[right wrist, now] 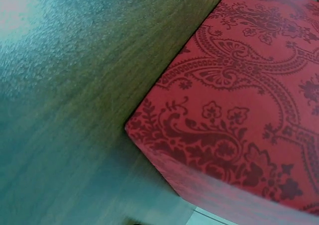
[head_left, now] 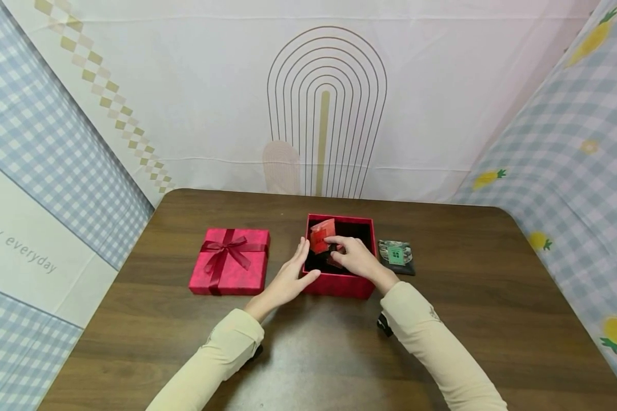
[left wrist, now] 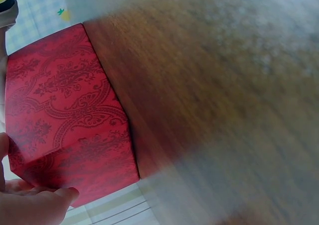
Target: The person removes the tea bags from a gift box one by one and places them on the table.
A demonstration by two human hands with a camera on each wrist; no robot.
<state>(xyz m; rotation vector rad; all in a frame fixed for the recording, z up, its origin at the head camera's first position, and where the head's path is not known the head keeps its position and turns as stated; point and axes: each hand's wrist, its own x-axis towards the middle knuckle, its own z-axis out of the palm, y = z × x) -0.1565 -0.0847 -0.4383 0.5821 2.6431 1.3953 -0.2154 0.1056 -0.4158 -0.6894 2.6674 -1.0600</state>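
Note:
A red gift box stands uncovered on the table, with a black lining. Inside it, at the left, a small red packet leans at a tilt. My right hand reaches into the box from the right and pinches the packet's right edge between curved fingers and thumb. A dark reddish item under these fingers is mostly hidden. My left hand rests along the box's left side, its fingers straight and its thumb near the front left corner. Close up, the left wrist view shows the box's patterned wall beside the left fingers.
On the table at the left lies the red lid, tied with a dark red ribbon bow. Close by the box's right side is a dark packet with a green label. A white patterned cloth hangs behind the wooden table.

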